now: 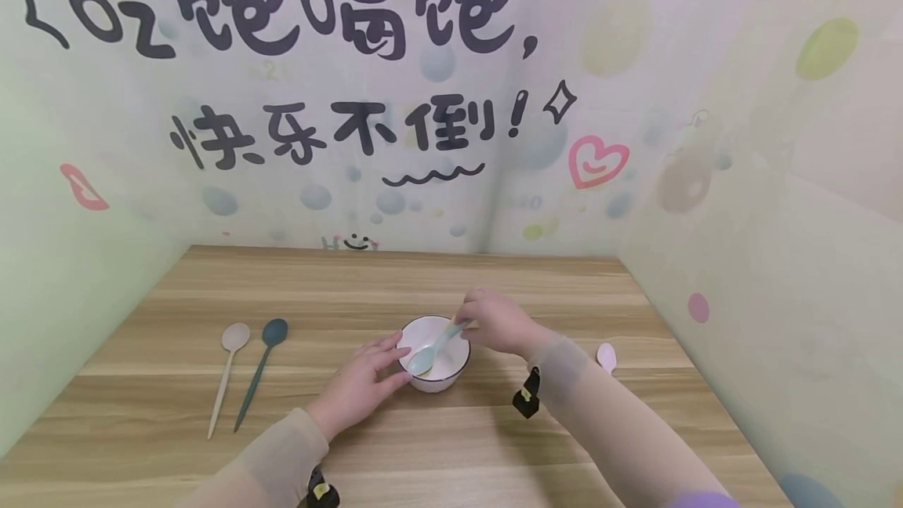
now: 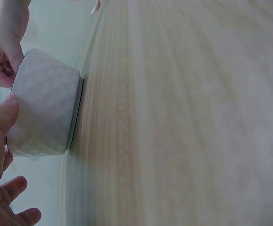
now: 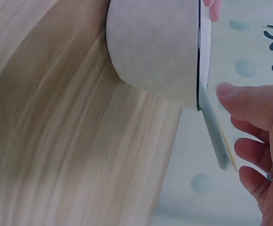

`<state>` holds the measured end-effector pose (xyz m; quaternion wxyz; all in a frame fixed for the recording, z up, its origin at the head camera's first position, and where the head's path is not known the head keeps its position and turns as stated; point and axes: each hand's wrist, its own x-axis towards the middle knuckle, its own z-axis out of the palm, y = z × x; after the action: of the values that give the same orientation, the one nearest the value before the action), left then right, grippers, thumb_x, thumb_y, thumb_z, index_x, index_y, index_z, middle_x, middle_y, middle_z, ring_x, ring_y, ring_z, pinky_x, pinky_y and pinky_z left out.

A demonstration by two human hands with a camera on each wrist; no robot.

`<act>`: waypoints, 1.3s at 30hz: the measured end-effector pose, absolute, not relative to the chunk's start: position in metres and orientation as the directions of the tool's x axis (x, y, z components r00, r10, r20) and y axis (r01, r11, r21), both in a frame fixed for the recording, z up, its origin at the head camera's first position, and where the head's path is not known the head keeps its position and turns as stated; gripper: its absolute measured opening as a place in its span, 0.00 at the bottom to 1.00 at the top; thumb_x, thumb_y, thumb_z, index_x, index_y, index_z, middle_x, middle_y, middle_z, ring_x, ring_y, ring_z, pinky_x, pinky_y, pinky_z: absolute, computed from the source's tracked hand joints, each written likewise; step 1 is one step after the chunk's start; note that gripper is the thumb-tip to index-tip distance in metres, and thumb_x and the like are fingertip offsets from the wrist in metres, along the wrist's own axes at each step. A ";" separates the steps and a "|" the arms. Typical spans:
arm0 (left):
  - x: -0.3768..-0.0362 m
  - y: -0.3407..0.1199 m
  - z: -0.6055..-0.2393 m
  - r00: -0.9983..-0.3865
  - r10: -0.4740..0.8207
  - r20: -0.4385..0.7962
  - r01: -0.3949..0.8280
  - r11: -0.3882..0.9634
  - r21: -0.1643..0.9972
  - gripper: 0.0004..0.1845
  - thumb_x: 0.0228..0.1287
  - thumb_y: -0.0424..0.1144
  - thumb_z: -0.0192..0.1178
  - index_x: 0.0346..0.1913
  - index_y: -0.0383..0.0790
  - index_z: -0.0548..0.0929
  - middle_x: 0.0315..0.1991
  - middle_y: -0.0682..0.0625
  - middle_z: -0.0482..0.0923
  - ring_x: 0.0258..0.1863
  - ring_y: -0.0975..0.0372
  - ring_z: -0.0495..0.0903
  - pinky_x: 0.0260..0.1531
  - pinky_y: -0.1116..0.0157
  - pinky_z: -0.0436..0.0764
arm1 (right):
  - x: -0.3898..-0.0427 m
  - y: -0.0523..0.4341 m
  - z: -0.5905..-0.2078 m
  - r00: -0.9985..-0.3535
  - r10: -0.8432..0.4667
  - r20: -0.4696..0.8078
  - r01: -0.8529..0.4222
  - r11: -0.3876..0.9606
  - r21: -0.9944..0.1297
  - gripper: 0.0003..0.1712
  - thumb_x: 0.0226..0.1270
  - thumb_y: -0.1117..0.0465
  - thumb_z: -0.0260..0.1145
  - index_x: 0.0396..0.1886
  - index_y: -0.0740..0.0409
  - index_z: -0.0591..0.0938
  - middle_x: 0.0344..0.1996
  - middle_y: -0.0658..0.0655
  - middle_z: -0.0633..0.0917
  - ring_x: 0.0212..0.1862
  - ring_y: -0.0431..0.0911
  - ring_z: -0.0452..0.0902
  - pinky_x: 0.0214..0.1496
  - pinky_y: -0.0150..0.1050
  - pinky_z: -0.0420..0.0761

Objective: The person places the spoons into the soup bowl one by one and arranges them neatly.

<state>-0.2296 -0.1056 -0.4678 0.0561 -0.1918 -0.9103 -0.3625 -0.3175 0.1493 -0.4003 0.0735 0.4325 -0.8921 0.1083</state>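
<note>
A white bowl [image 1: 433,385] with a dark rim stands on the wooden table. Lying in it is a light blue-green spoon [image 1: 423,361], its handle leaning over the far right rim. A thin yellowish handle [image 3: 231,147] shows alongside the blue-green one in the right wrist view. My left hand [image 1: 363,382] holds the bowl's left side, thumb against the outer wall and fingers over the rim. At the handles is my right hand [image 1: 497,322]; in the right wrist view its thumb [image 3: 235,96] stands apart from them and its fingers are loosely bent.
Left of the bowl lie a beige spoon [image 1: 226,367] and a dark teal spoon [image 1: 264,363], side by side. A pale pink spoon [image 1: 607,356] is partly hidden behind the right sleeve [image 1: 614,422]. A printed cloth wall [image 1: 423,210] borders the table's back and sides.
</note>
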 end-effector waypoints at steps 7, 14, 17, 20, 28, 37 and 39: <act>-0.229 -0.105 -0.468 -0.920 0.306 0.243 0.389 0.665 0.637 0.23 0.62 0.46 0.65 0.59 0.41 0.80 0.69 0.48 0.65 0.69 0.47 0.62 0.67 0.46 0.60 | -0.307 0.170 -0.405 -0.718 -0.646 0.258 -0.691 0.619 -0.373 0.06 0.57 0.63 0.72 0.36 0.57 0.86 0.33 0.48 0.81 0.39 0.42 0.76 0.43 0.37 0.78; -0.228 -0.105 -0.467 -0.924 0.303 0.233 0.380 0.671 0.637 0.23 0.62 0.46 0.65 0.59 0.42 0.80 0.69 0.48 0.66 0.69 0.47 0.61 0.67 0.46 0.60 | -0.295 0.200 -0.417 -0.810 -0.506 0.295 -0.582 0.638 -0.503 0.08 0.59 0.63 0.72 0.38 0.56 0.86 0.34 0.50 0.82 0.39 0.43 0.76 0.43 0.39 0.79; -0.228 -0.105 -0.466 -0.924 0.303 0.232 0.380 0.670 0.638 0.23 0.62 0.46 0.65 0.59 0.42 0.80 0.69 0.48 0.66 0.69 0.47 0.61 0.67 0.46 0.60 | -0.290 0.213 -0.423 -0.846 -0.441 0.300 -0.531 0.651 -0.542 0.07 0.59 0.64 0.71 0.38 0.57 0.85 0.34 0.52 0.82 0.38 0.43 0.75 0.41 0.39 0.78; -0.227 -0.105 -0.466 -0.925 0.303 0.231 0.379 0.668 0.640 0.23 0.63 0.46 0.65 0.59 0.42 0.80 0.69 0.47 0.66 0.69 0.47 0.61 0.67 0.46 0.60 | -0.285 0.225 -0.428 -0.884 -0.376 0.277 -0.466 0.674 -0.573 0.07 0.60 0.64 0.70 0.40 0.56 0.85 0.36 0.52 0.82 0.38 0.43 0.74 0.40 0.39 0.77; -0.228 -0.105 -0.466 -0.928 0.298 0.222 0.369 0.667 0.647 0.23 0.63 0.47 0.65 0.59 0.42 0.80 0.70 0.48 0.65 0.69 0.47 0.61 0.67 0.46 0.59 | -0.273 0.250 -0.436 -0.962 -0.179 0.206 -0.270 0.735 -0.622 0.12 0.62 0.60 0.70 0.45 0.58 0.85 0.37 0.51 0.82 0.40 0.45 0.74 0.40 0.40 0.76; -0.228 -0.106 -0.467 -0.928 0.299 0.221 0.369 0.670 0.644 0.24 0.63 0.47 0.64 0.60 0.43 0.80 0.70 0.48 0.65 0.70 0.48 0.60 0.67 0.46 0.59 | -0.264 0.275 -0.444 -0.988 0.004 0.154 -0.100 0.742 -0.663 0.16 0.65 0.59 0.67 0.48 0.64 0.83 0.37 0.55 0.82 0.38 0.46 0.73 0.36 0.38 0.75; -0.228 -0.106 -0.467 -0.928 0.299 0.222 0.369 0.668 0.646 0.24 0.63 0.47 0.64 0.60 0.43 0.80 0.70 0.48 0.65 0.70 0.48 0.60 0.67 0.46 0.59 | -0.262 0.281 -0.445 -0.991 0.038 0.128 -0.060 0.730 -0.681 0.17 0.65 0.58 0.67 0.49 0.65 0.82 0.38 0.57 0.82 0.39 0.47 0.73 0.36 0.37 0.75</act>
<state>-0.2281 -0.1060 -0.4669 0.0484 -0.1832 -0.9119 -0.3640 -0.2623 0.2811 -0.4446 0.0669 0.0059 -0.9277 0.3672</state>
